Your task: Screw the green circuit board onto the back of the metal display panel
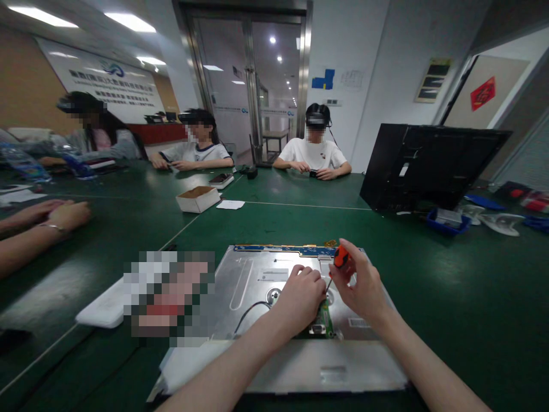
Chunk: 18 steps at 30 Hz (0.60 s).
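A silver metal back panel of a monitor lies flat on the green table in front of me. My right hand is closed round an orange-handled screwdriver, tip pointing down at a small green circuit board on the panel. My left hand is curled with its fingers pressed on the panel just left of the screwdriver tip; whether it holds anything is hidden. A black cable runs across the panel toward the board.
A black monitor shell stands at the right, with a blue tray beside it. A small open cardboard box and a paper slip lie mid-table. Three people sit at the far side; another person's hands rest at left.
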Each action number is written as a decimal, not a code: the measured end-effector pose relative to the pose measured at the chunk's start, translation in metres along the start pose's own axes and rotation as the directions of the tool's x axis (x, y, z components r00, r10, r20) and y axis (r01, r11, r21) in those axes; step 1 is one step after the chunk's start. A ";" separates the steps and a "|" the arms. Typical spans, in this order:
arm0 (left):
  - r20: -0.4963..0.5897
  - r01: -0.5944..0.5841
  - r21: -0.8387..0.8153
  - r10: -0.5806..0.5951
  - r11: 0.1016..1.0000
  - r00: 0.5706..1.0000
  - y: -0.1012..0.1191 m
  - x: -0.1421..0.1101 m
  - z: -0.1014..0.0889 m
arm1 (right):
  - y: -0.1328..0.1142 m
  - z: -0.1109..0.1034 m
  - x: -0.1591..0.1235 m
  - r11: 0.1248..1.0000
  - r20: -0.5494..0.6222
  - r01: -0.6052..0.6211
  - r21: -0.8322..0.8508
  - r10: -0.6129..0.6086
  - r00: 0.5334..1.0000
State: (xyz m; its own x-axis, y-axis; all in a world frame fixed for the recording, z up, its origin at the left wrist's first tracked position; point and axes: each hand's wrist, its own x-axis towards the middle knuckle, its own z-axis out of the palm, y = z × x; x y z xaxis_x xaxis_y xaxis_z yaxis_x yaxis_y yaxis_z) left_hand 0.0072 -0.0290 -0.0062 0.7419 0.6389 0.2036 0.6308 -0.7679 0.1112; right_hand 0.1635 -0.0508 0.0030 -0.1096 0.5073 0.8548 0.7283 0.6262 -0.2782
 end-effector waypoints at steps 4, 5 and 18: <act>0.003 -0.003 -0.004 0.003 1.000 1.000 0.000 0.000 0.001 | 0.001 0.000 -0.001 1.000 -0.008 0.005 -0.024 -0.005 1.000; 0.005 -0.004 -0.006 0.004 1.000 1.000 0.000 0.000 0.001 | 0.001 0.000 -0.001 1.000 -0.004 0.003 -0.024 -0.003 1.000; 0.000 -0.017 0.025 0.016 1.000 1.000 0.000 0.000 -0.001 | -0.002 -0.001 0.002 1.000 -0.014 0.009 0.006 -0.009 1.000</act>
State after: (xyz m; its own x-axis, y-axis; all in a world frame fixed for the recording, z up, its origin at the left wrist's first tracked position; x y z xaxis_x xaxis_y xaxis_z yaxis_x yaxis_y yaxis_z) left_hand 0.0073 -0.0291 -0.0054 0.7523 0.6261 0.2050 0.6239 -0.7770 0.0838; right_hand 0.1630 -0.0518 0.0058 -0.1065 0.4931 0.8634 0.7231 0.6344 -0.2732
